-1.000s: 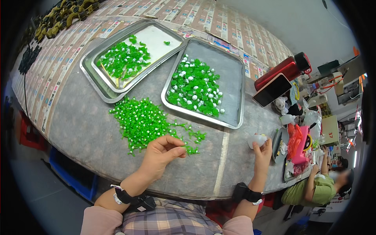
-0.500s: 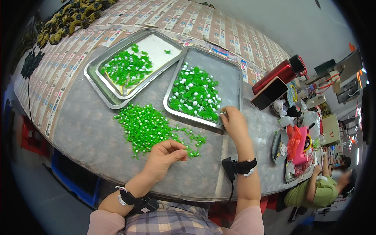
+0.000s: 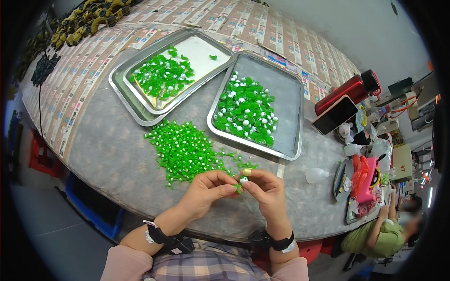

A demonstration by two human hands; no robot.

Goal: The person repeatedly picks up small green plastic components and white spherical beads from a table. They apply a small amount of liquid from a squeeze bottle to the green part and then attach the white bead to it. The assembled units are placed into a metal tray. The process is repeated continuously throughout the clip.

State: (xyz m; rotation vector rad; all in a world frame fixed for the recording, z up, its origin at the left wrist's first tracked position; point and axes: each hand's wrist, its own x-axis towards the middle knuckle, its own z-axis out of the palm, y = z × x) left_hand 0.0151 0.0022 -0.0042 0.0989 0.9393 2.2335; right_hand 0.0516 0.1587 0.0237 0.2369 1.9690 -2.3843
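Observation:
Above the table's near edge, my left hand (image 3: 206,193) and my right hand (image 3: 268,194) meet fingertip to fingertip. My right hand pinches a small green plastic head with a white, dark-spotted ball (image 3: 243,179). Just below it, a tiny green plastic piece (image 3: 238,188) is pinched in my left fingers; whether the two parts are joined is hidden. Beyond my left hand spreads a pile of small green pieces with white spots (image 3: 185,152). Similar green-and-white heads (image 3: 246,111) fill the left part of a metal tray (image 3: 287,103).
Another metal tray (image 3: 123,99) at the far left holds a white-bottomed tray with more green-and-white parts (image 3: 164,77). To the right are a red bottle (image 3: 346,92), a phone (image 3: 334,114), a translucent cup (image 3: 317,175) and a pink container (image 3: 367,180). A person in green (image 3: 382,237) sits farther right.
My right hand has come back from the right tray's near rim to meet my left hand, bringing a green-and-white head. My left hand has shifted slightly right, and the view has shifted.

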